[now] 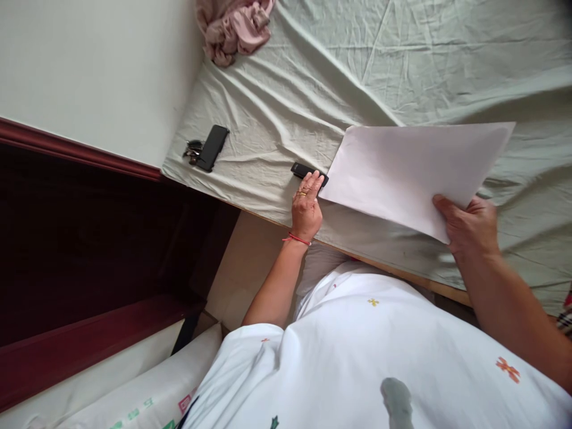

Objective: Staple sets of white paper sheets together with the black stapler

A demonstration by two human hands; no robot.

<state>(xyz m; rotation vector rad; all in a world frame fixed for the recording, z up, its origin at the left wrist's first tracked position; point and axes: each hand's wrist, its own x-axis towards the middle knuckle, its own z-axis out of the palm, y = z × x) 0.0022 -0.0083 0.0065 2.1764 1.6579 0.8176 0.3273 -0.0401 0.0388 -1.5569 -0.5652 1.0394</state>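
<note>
Two bare hands reach out over a bed (286, 113) covered in a pale green, wrinkled sheet. The left hand (306, 205), in the middle of the frame, stretches forward from a bent elbow with its palm down and fingers laid together on a small black device (306, 172) near the bed's edge; whether it grips the device or only rests on it I cannot tell. A ring sits on one finger and a red thread circles the wrist. The right hand (469, 225), at the right of the frame, comes in on a straight forearm and pinches the lower corner of a large white sheet of paper (411, 170), thumb on top, the rest of the fingers hidden beneath. The paper is lifted off the bed and tilts up toward the upper right, its near left corner just beside the black device. Farther left on the bed lie a black phone (213, 146) with keys (192, 150) touching it, and a crumpled pink cloth (235, 27) sits at the top.
</note>
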